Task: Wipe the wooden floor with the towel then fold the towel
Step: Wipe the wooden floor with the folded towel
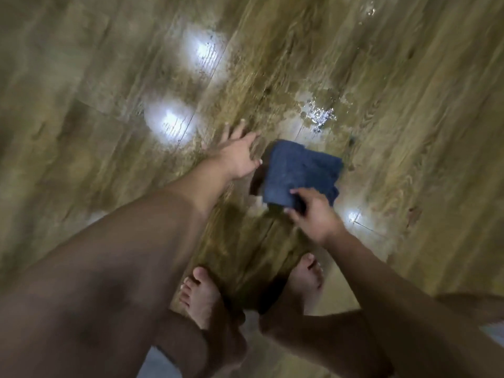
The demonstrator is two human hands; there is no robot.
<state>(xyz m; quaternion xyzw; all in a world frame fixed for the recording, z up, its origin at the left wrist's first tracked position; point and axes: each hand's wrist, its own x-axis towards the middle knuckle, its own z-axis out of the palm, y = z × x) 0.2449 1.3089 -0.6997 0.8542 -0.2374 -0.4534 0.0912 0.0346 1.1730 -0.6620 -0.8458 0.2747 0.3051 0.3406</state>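
Observation:
A dark blue towel [300, 173], folded into a thick pad, is held just above the wooden floor [109, 105] near the middle of the view. My right hand [313, 214] grips its near edge, thumb on top and fingers curled beneath. My left hand [237, 156] is stretched out to the towel's left with fingers spread and straight, close to the floor and apart from the towel; whether it touches the boards is unclear. A wet puddle [319, 115] glistens on the boards just beyond the towel.
My two bare feet [201, 296] [305, 276] stand on the planks below the towel. Bright lamp reflections [171, 124] shine on the floor to the left. More water drops [368, 12] lie at the far upper right. The image is motion-blurred.

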